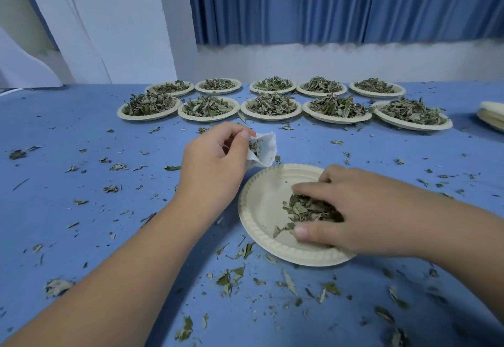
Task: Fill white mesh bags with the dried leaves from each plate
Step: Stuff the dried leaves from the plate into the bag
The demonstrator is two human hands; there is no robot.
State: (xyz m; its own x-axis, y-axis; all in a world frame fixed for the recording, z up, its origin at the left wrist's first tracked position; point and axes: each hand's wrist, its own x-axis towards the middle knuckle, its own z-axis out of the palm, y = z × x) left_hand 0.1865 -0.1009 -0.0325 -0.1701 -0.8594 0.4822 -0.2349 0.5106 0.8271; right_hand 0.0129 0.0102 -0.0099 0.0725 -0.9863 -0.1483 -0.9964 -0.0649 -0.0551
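Observation:
A cream paper plate (259,205) lies in front of me with a small heap of dried leaves (305,209) on it. My right hand (354,210) lies over that heap, fingers and thumb curled round the leaves. Just beyond the plate's far left rim, my left hand (215,161) pinches the mouth of a white mesh bag (266,147). The bag stands open toward the right and some leaves show inside it.
Two rows of several leaf-filled plates (207,108) stand at the back of the blue table (68,142). A stack of bare plates (492,116) sits at the right edge. Loose leaf scraps (231,278) litter the table all round.

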